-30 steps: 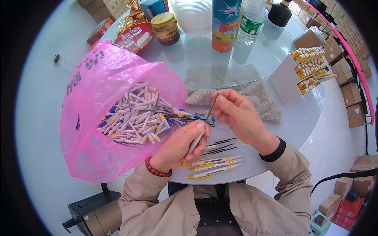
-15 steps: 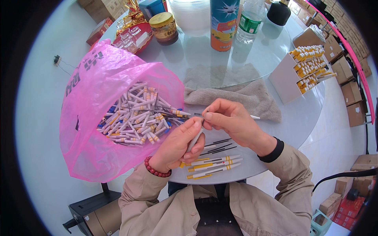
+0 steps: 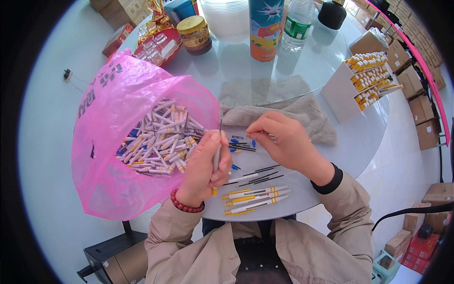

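My left hand [image 3: 208,158] is closed around a white pen barrel [image 3: 216,161] held nearly upright. A thin dark refill sticks up from its top, and a yellow end shows below the fingers. To the right, my right hand [image 3: 281,142] is raised over the table in a pinch. A tiny piece is at its fingertips, too small to name. Under the hands lie black refills [image 3: 265,179], small blue parts [image 3: 254,143] and three white-and-yellow pens [image 3: 257,199] side by side. A pink plastic bag [image 3: 113,189] full of white pen barrels [image 3: 163,142] stands left of my left hand.
A grey cloth [image 3: 302,116] lies beyond my right hand. At the right stands a white box [image 3: 341,94] of yellow-and-white pens. A spray can [image 3: 266,33], a water bottle [image 3: 296,28], a jar [image 3: 195,38] and a red tray [image 3: 171,57] occupy the far side.
My hands have moved apart from each other. The left has drawn left and turned the barrel more upright, with the refill showing at its top. The right has lifted away from it, still pinching.
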`<state>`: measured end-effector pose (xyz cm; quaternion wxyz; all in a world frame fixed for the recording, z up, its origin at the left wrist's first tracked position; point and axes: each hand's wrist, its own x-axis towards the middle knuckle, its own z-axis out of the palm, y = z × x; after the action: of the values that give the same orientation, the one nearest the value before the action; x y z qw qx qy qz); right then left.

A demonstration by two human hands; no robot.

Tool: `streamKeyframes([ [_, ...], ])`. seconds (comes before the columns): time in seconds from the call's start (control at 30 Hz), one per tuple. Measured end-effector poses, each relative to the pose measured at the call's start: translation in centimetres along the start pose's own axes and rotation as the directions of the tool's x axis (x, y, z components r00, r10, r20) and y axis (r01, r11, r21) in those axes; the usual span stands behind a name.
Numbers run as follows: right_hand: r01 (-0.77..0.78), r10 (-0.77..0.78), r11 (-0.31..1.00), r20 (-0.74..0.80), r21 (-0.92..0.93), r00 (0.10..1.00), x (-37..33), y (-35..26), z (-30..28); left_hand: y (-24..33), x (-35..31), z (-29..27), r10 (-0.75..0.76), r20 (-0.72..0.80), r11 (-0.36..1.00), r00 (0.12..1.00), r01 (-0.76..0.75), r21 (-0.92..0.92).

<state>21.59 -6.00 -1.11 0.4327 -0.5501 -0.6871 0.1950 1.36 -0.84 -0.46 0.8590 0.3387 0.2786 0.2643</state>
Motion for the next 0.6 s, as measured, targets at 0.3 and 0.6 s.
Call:
streamKeyframes([
  [0.3, 0.297, -0.291, 0.842, 0.084, -0.45, 0.953, 0.3, 1.7, 3.3, 0.3, 0.0, -0.5, 0.069, -0.03, 0.99, 0.997, -0.072, -0.125],
  [0.6, 0.274, -0.244, 0.779, 0.131, -0.563, 0.961, 0.5, 1.3, 4.0, 0.2, -0.1, -0.1, -0.034, 0.011, 0.999, 0.999, 0.034, -0.028],
])
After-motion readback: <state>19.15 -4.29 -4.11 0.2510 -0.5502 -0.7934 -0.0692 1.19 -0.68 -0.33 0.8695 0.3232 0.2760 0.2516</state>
